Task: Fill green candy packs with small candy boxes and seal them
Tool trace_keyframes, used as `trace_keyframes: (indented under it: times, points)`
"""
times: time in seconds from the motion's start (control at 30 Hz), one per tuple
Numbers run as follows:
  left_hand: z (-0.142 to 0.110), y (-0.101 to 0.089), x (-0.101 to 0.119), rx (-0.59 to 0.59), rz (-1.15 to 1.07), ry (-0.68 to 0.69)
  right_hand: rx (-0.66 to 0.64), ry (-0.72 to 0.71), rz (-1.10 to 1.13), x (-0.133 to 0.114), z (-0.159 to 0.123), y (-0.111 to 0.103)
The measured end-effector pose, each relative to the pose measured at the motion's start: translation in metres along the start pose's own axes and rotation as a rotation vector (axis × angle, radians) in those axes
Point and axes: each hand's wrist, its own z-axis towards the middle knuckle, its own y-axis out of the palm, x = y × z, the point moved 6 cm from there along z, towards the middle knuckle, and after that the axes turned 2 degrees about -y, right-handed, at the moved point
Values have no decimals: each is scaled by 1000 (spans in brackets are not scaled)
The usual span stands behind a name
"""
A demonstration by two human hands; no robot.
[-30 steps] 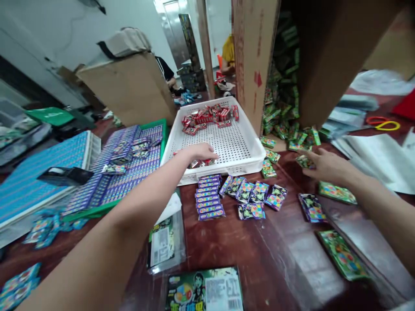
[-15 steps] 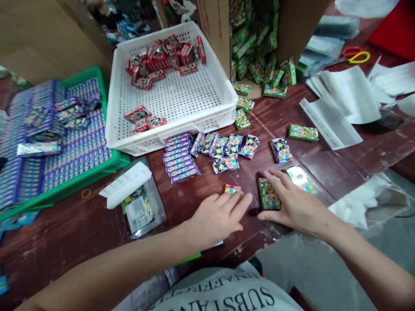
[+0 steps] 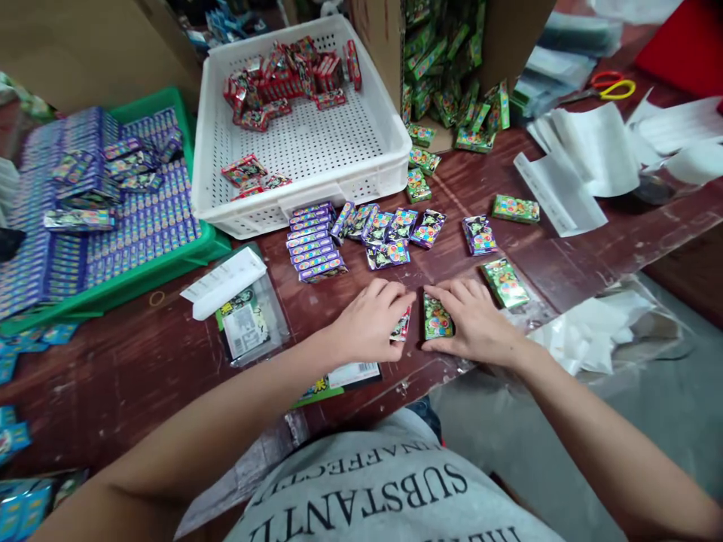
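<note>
My left hand (image 3: 370, 320) is closed around a small red packet (image 3: 401, 325) low over the near part of the table; most of it is hidden under the fingers. Just to its right, my right hand (image 3: 477, 316) grips a small green packet (image 3: 437, 317) between thumb and fingers. A narrow gap separates the two packets. Beyond my hands lie a row of purple packets (image 3: 313, 245) and several loose black-and-purple ones (image 3: 388, 254). Near my right hand, another green packet (image 3: 504, 282) rests flat. Beside my left wrist is a printed card (image 3: 353, 374), partly covered by the forearm.
A white perforated tray (image 3: 361, 177) holds red packets. Left of it stands a green tray (image 3: 208, 245) full of purple packets. Green packets spill from a cardboard box (image 3: 376, 30). White paper sheets (image 3: 599, 150) and scissors (image 3: 615, 86) are at the right.
Both hands drew back from the white tray and the green pile to the table's near edge, then closer together. The left now grips the red packet; the view tilted down.
</note>
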Motion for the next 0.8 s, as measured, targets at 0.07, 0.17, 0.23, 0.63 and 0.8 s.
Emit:
trace_keyframes:
  times: [0.07, 0.17, 0.23, 0.63, 0.8]
  points:
    - [1, -3, 9, -131, -29, 242, -52, -54, 45, 5, -9, -5]
    - [0, -16, 17, -237, -8, 407, -73, -62, 83, 15, -17, -13]
    - [1, -28, 17, -152, 35, 298, -49, -45, 77, 20, -18, -16]
    - [2, 3, 4, -86, -263, 17, -160, -241, 81, 10, 13, -14]
    - [5, 6, 0, 39, -352, -138, -119, -234, 51, -3, 9, -6]
